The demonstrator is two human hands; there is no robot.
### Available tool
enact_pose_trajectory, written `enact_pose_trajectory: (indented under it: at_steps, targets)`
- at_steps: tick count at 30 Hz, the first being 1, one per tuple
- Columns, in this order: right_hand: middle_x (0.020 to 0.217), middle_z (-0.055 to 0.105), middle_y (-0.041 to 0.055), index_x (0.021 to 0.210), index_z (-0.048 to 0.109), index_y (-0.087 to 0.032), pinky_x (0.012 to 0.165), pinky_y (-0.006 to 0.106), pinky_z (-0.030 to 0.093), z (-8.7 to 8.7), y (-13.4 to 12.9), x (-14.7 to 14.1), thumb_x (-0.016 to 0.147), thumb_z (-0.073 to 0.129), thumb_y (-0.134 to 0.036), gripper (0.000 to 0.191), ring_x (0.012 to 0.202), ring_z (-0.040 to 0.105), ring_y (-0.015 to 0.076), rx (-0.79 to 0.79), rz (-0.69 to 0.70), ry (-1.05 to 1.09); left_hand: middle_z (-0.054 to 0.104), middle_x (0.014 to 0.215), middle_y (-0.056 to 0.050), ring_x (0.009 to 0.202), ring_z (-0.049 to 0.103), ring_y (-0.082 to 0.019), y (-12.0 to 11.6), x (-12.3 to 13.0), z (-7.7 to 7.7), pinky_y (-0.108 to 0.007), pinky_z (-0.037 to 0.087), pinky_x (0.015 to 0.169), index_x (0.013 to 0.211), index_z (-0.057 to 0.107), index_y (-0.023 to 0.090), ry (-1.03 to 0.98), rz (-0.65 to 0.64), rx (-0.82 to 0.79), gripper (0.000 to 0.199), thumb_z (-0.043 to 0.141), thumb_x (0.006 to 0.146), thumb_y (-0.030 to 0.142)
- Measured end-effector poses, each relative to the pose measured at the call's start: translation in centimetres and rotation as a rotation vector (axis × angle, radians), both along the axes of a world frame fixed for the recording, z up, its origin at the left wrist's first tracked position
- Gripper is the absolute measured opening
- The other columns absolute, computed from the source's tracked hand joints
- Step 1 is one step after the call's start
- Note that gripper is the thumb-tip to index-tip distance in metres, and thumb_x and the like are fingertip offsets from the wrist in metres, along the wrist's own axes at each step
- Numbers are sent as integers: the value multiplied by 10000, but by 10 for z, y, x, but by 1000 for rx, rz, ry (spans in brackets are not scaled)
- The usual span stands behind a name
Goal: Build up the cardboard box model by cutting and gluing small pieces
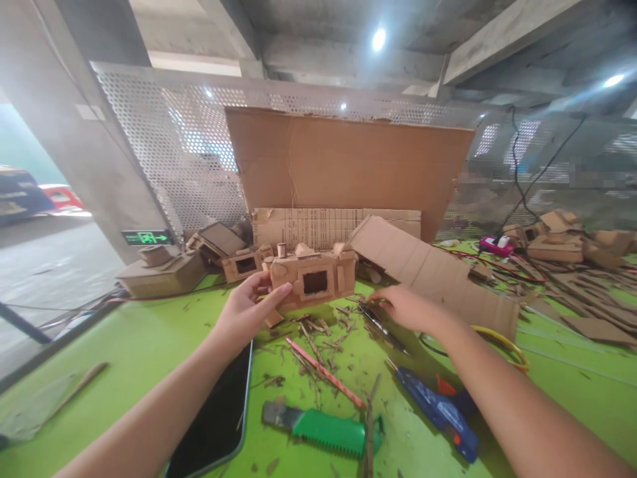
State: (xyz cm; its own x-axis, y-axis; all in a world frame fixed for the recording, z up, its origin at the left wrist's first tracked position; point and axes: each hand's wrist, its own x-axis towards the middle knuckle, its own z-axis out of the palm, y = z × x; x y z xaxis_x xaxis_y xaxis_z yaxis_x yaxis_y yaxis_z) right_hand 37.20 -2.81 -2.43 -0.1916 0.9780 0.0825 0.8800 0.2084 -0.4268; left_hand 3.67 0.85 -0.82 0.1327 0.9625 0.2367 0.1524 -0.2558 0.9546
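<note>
My left hand (253,302) is closed on the left end of a cardboard model camera (338,282). The model stands upright, with a dark rectangular opening in its face and small knobs along its top. To its right, my right hand (401,305) reaches low over the table with its fingers bent together. What its fingertips pinch, if anything, is too small to make out. Just below those fingertips lies a slim dark pen-like tool (383,328). Cardboard scraps (313,332) and a pink patterned pencil (326,374) lie in front of the model.
Nearer me are a green utility knife (328,431), a blue glue gun (438,411) and a dark-screened tablet (219,411). Cardboard sheets (353,159) lean behind. More cardboard models (162,272) stand at left, and cardboard strips (587,292) pile at right near a pink power strip (496,245).
</note>
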Motion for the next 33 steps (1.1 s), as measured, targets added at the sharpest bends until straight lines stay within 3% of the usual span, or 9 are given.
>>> enact_pose_trajectory:
  at_steps: [4,9,13,20,27,31,33]
  targets:
    - [1035,823,101,970,773,-228,874,426,558,7,2,-1,921,645,-211,139,975,766,299,72,-75,87,799,1081,-114,987,753,-307,3,3,-7,-442,625,864,1134,691,172,117,-9,-13,620,815,725,621]
    - [1095,807,74,1118,715,-249,865,405,556,14,0,1,944,637,-224,192,969,756,252,89,-122,224,768,1172,-130,1023,757,-297,5,6,-21,-448,613,913,1180,629,178,228,-49,-1,622,799,757,602]
    - [1022,817,73,1076,749,-222,850,382,582,15,-1,0,974,610,-226,173,966,768,237,-15,-96,344,764,1108,-135,970,767,-304,5,9,-30,-458,621,884,1137,598,181,301,-74,11,573,785,777,586]
    - [951,820,84,1029,753,-182,854,354,618,21,-4,-9,986,613,-211,149,910,787,203,-113,-103,530,753,1096,-126,931,765,-317,0,12,-25,-431,610,816,1142,603,204,440,-12,49,525,714,825,607]
    - [948,811,67,1056,760,-188,904,363,601,20,-4,-11,937,702,-262,151,924,770,194,-112,-74,608,673,1244,-143,1144,677,-329,0,12,-26,-468,549,976,1246,514,210,526,97,130,703,767,757,647]
    - [960,802,55,1046,756,-192,871,339,591,20,-7,-20,877,775,-287,195,926,760,192,-117,-25,638,655,1044,-77,946,678,-286,-5,12,-22,-432,560,823,1041,495,238,483,274,272,574,778,741,638]
    - [943,799,51,1040,751,-194,829,319,584,22,-10,-28,873,786,-311,207,901,757,186,-130,-2,668,644,892,-29,772,647,-230,-12,13,-16,-388,534,717,925,504,248,458,241,324,415,731,816,577]
